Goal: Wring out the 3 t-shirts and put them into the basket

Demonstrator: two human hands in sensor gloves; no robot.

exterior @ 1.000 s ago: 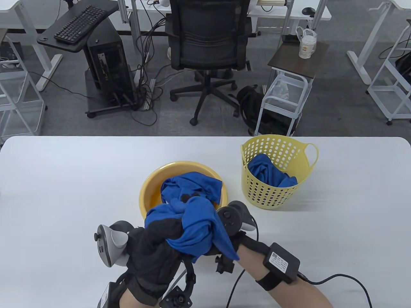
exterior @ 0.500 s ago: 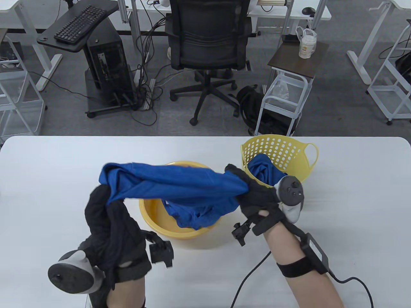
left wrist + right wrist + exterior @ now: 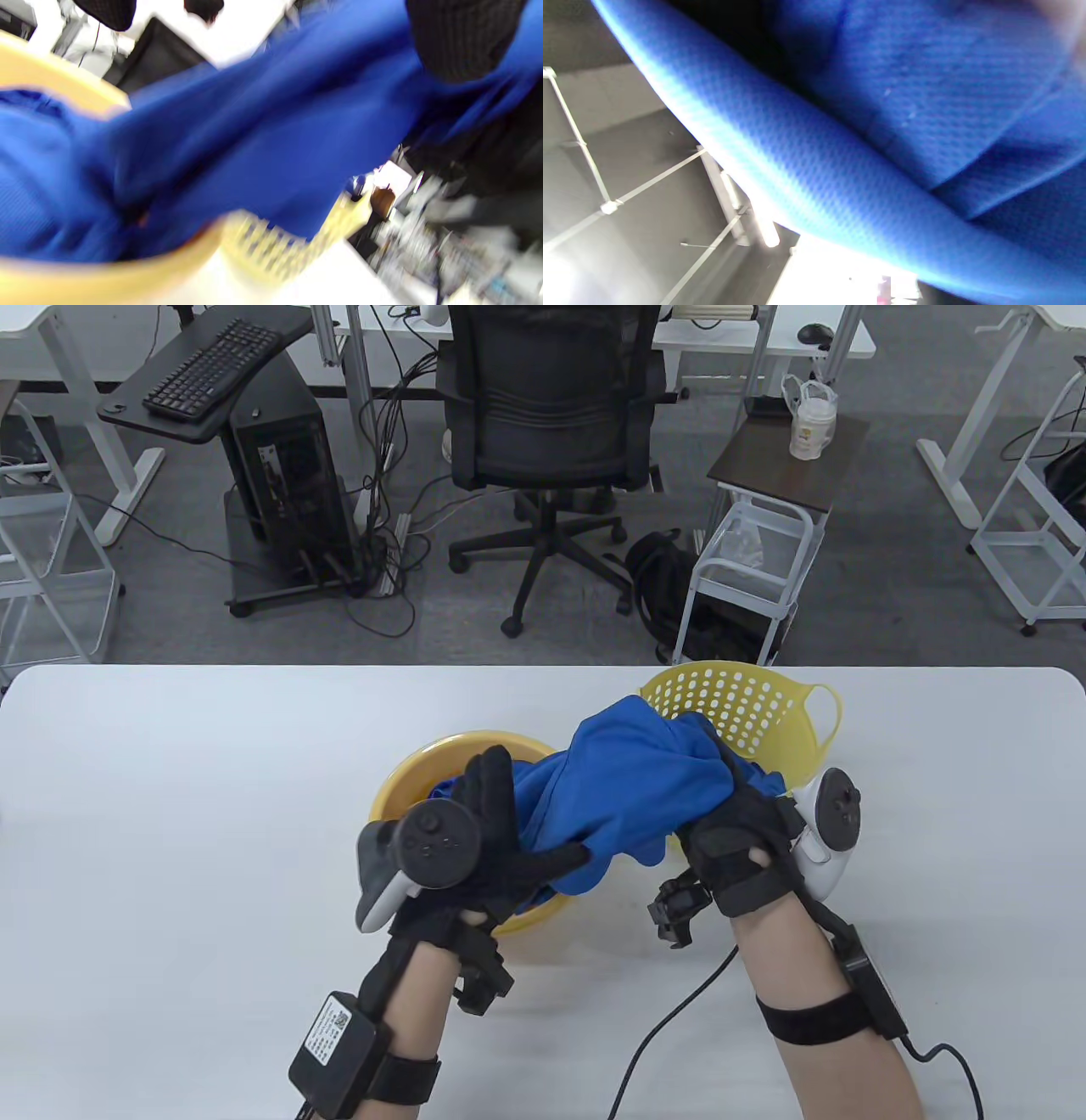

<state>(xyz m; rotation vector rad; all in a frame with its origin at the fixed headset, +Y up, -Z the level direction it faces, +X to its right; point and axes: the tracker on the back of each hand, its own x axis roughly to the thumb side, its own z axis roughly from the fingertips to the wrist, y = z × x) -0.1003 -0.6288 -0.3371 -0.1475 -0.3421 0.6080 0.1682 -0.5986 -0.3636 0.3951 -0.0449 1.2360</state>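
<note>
A blue t-shirt (image 3: 636,780) hangs bunched between my two hands above the gap between the yellow basin (image 3: 407,768) and the yellow basket (image 3: 747,678). My right hand (image 3: 734,806) grips its right end, just in front of the basket. My left hand (image 3: 534,814) rests against its left end with fingers straight and thumb spread, over the basin. Another blue t-shirt (image 3: 443,791) lies in the basin, mostly hidden. A third t-shirt (image 3: 768,782) sits in the basket. The right wrist view is filled by blue cloth (image 3: 882,148). The blurred left wrist view shows the held t-shirt (image 3: 254,140) over the basin rim (image 3: 63,97).
The white table (image 3: 170,814) reaches wide to the left and right of the basin and basket. A black cable (image 3: 670,1027) runs from my right wrist across the table's front. An office chair (image 3: 551,432) and a small trolley (image 3: 755,560) stand beyond the far edge.
The t-shirt was stretched out between my hands half a second ago. My left hand has swung right and forward, bunching it toward my right hand beside the basket.
</note>
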